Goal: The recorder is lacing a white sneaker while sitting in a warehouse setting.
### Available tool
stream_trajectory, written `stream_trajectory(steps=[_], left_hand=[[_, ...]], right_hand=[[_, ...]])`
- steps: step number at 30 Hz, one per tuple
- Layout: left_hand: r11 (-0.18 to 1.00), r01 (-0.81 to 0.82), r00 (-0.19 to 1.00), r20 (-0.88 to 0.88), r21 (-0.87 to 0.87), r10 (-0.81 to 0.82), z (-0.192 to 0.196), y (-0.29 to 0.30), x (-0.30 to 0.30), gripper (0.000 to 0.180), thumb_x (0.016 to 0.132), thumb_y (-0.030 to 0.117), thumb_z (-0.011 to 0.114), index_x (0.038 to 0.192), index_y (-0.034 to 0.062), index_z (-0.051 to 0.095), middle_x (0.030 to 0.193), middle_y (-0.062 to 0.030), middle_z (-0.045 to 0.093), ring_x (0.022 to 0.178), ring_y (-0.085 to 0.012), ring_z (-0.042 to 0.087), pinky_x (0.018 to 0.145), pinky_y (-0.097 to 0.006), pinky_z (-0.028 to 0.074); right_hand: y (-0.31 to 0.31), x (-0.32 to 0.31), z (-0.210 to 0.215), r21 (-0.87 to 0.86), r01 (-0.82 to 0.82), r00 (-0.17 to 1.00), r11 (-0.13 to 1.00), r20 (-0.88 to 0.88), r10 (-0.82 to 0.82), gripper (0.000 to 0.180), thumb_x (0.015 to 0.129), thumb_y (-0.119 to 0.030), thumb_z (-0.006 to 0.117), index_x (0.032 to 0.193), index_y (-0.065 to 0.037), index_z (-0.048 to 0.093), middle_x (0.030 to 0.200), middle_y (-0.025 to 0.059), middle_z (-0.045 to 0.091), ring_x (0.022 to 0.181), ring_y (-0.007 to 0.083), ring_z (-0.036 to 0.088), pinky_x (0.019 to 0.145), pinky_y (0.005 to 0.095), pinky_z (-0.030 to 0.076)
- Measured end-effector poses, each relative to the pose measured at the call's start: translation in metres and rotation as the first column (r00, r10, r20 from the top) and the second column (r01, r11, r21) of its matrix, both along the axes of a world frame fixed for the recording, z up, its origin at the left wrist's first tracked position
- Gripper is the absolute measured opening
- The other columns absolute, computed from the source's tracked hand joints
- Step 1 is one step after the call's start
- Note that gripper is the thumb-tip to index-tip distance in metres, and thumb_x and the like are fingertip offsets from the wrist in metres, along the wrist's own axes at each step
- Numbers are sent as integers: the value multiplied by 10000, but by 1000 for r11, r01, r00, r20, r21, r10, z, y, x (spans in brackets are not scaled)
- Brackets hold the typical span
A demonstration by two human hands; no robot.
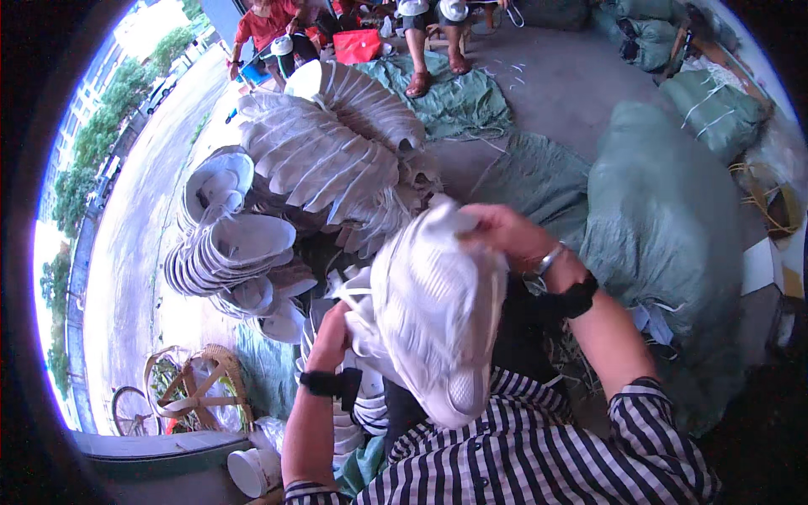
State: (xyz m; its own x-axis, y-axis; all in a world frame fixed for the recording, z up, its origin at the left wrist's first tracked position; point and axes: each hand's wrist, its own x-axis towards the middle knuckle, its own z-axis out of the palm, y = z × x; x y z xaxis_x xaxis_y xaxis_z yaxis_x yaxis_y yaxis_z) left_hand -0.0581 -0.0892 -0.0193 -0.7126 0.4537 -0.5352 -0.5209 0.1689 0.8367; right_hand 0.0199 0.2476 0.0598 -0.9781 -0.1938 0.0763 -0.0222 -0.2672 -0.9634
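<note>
White shoe uppers (438, 303), too overlapped to count, are near centre; left hand (331, 335) clasps their left side, right hand (515, 236) pinches their far end. One white bucket (251, 472) is near left.

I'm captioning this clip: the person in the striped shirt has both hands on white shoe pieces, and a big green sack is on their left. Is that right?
Not quite: the head view shows the big green sack on their right, not left. The rest stands: striped shirt, left hand and right hand on white shoe pieces.
</note>
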Motion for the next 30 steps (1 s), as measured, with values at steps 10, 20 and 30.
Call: stream_trajectory(steps=[10,20,30], left_hand=[[950,295,897,-315,-100,-311,-2,66,-12,435,910,393,441,1089,19,573,961,-38,618,838,-115,571,728,-257,451],[942,337,906,-268,-9,-327,-10,50,-14,425,917,375,431,1102,16,566,1005,-47,614,880,-126,573,762,-272,454],[961,265,963,19,86,-267,-23,47,-23,296,854,73,510,1140,-2,515,1108,-98,585,988,-201,565,861,-310,433]], right_hand=[[-32,-38,-28,814,107,990,572,-35,-135,176,719,-168,609,816,-23,628,756,172,631,705,292,624,642,378,467],[-10,-42,6,438,-50,998,898,65,24,250,712,-137,613,944,-44,619,755,35,613,700,114,559,617,289,455],[-38,-32,-11,965,82,996,248,-85,3,190,715,-69,525,886,-44,602,814,192,615,818,372,591,693,422,463]])
